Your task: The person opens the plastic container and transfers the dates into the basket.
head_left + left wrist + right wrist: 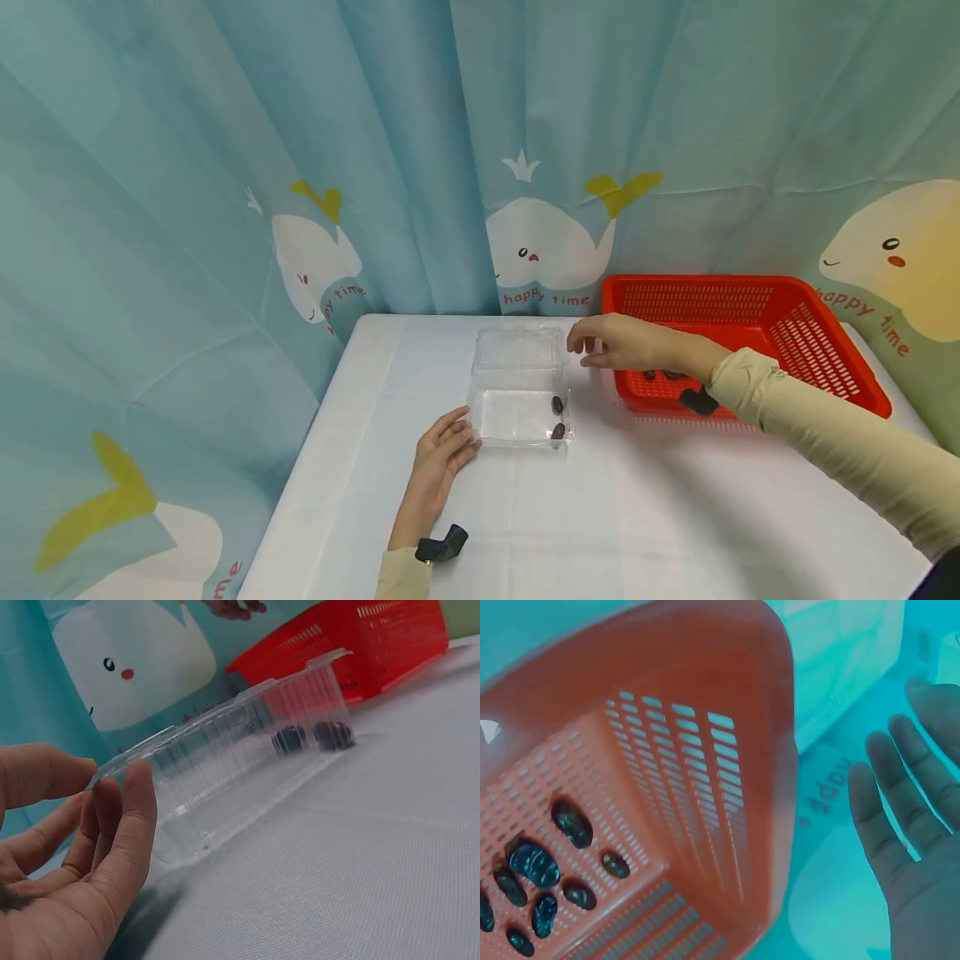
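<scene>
A clear plastic clamshell box (517, 418) lies on the white table with its lid (517, 348) folded back. Inside, by its right wall, are two dark brown dates (557, 405). My left hand (438, 458) pinches the left rim of the box between thumb and fingers, as the left wrist view shows. Between the lid and the red basket (840, 333), my right hand (615, 340) hovers with loosely bent fingers and nothing in them. In the right wrist view its fingers (877, 802) are spread. Several more dates (533, 862) lie in the basket.
The perforated red basket stands at the table's back right, its left rim under my right forearm. Behind the table hangs a light blue curtain (420, 167) with printed whales. White cloth (540, 525) covers the table.
</scene>
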### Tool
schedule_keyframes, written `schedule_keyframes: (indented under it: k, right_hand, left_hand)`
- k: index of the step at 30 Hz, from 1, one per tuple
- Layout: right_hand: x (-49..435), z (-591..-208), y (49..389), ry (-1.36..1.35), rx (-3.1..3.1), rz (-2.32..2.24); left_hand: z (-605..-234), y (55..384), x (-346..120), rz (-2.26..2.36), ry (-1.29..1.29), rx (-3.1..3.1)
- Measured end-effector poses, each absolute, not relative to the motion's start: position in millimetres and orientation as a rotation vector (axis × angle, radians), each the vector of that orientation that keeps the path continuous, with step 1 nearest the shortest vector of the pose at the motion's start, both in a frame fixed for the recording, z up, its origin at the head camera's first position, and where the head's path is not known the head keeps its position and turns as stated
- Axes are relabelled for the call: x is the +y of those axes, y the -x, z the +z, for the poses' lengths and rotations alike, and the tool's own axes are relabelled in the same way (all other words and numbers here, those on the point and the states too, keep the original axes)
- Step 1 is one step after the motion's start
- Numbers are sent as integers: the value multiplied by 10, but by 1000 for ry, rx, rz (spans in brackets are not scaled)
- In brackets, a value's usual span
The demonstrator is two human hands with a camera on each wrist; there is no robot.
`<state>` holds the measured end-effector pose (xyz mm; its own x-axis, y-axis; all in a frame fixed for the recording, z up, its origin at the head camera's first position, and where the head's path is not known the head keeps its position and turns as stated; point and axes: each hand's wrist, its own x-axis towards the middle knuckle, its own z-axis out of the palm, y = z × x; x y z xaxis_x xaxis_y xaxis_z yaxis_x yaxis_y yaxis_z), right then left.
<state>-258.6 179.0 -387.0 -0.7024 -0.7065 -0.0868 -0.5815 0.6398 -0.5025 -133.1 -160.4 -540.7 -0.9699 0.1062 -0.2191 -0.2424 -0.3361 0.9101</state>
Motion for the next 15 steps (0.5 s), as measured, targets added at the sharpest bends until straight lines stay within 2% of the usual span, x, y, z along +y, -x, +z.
schedule_keyframes:
  k: [15]
  right_hand:
    - [1503, -4179, 2552, 1459, 2525, -230]
  left_hand:
    - [-5403, 1317, -1599, 2403, 188, 1651]
